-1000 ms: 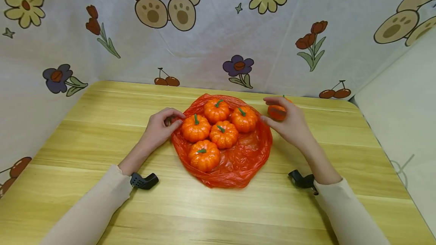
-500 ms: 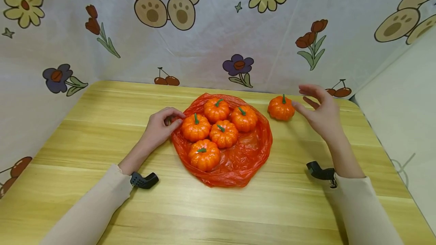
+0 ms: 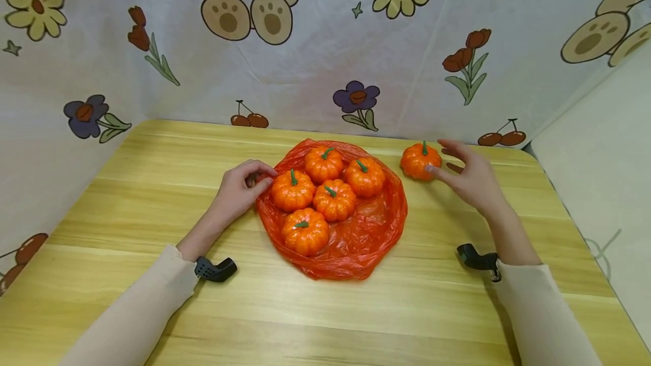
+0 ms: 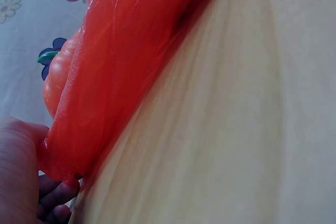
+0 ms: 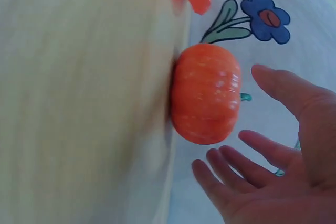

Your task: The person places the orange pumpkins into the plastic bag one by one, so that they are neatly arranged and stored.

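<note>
A red plastic bag (image 3: 361, 242) lies spread with its rim rolled outward, and several small orange pumpkins (image 3: 334, 200) with green stems sit inside it. At the bag's left edge my left hand (image 3: 240, 188) pinches the rim; the left wrist view has the thumb against the red plastic (image 4: 105, 87) and the fingers curled below. One more pumpkin (image 3: 420, 161) stands on the table to the right of the bag, near the back edge. Just right of it is my right hand (image 3: 470, 179), fingers spread and thumb extended, the thumb tip overlapping that pumpkin's lower right side.
The bag and pumpkins rest on a light wooden table (image 3: 325, 321). Behind it hangs a white cloth (image 3: 300, 78) printed with flowers, cherries and bears. A pale wall (image 3: 610, 185) borders the table's right side. Each wrist wears a black camera (image 3: 216, 270).
My right hand has moved right from between the bag and the lone pumpkin to the pumpkin's right side, then slightly down and toward it. My left hand has stayed at the bag's rim.
</note>
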The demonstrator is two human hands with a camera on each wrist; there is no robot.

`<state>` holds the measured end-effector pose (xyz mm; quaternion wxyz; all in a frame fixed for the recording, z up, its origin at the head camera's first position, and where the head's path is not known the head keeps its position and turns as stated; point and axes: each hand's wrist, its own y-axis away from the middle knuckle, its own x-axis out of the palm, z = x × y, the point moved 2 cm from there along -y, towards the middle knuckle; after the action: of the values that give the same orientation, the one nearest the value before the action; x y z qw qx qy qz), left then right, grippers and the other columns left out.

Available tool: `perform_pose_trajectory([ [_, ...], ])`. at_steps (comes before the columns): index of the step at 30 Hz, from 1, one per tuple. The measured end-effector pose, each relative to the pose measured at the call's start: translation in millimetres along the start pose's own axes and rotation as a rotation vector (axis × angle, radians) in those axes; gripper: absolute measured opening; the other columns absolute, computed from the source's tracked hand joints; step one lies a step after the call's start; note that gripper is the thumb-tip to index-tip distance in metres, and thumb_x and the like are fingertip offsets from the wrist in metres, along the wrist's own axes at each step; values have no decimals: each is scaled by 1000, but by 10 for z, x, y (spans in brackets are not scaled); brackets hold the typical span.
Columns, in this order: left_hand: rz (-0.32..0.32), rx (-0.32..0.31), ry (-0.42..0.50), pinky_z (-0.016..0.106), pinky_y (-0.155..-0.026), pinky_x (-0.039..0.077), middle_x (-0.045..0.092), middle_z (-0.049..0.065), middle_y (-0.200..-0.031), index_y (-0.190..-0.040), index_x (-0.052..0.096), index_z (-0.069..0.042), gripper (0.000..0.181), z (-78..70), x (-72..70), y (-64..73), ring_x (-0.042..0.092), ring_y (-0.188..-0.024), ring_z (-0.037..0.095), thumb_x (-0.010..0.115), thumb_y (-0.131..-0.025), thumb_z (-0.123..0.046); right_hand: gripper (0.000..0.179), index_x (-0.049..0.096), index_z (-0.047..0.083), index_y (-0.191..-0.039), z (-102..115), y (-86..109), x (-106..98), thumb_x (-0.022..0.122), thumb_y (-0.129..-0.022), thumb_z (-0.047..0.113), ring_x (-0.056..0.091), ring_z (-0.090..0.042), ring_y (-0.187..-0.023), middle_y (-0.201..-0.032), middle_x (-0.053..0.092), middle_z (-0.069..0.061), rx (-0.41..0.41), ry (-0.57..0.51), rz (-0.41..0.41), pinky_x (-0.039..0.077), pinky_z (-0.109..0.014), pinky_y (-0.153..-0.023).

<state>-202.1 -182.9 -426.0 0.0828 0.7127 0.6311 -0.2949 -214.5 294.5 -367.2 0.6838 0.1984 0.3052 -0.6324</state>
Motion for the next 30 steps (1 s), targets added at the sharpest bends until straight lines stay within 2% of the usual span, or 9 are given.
perform_pose_trajectory([
  [3, 3, -1, -5, 27, -70, 38, 70, 6, -102, -110, 78, -13, 12, -5, 3, -3, 50, -81, 24, 72, -100, -9, 80, 41, 2, -159, -41, -11, 58, 80, -96, 30, 43, -42, -149, -162, 43, -22, 21, 13, 69, 43, -58, -113],
  [6, 7, -3, -14, 27, -70, 39, 71, 6, -103, -110, 77, -13, 13, -14, 6, -9, 50, -80, 24, 71, -100, -9, 86, 36, 2, -162, -74, -17, 108, 81, -95, 33, 42, -42, -149, -164, 40, -23, 28, 33, 98, 43, -58, -113],
  [17, 5, -9, -13, 27, -70, 39, 71, 6, -103, -110, 77, -12, 13, -7, -1, -2, 50, -81, 24, 71, -100, -8, 83, 40, 1, -156, -87, -28, 185, 85, -91, 26, 47, -43, -143, -155, 49, -26, 6, 27, 81, 44, -60, -112],
  [30, 7, -10, -18, 28, -70, 39, 71, 6, -104, -111, 77, -12, 13, -24, 1, 7, 50, -80, 24, 71, -100, -9, 78, 42, -1, -155, -99, -21, 182, 84, -92, 19, 49, -43, -140, -153, 50, -26, 10, 48, 81, 45, -60, -111],
])
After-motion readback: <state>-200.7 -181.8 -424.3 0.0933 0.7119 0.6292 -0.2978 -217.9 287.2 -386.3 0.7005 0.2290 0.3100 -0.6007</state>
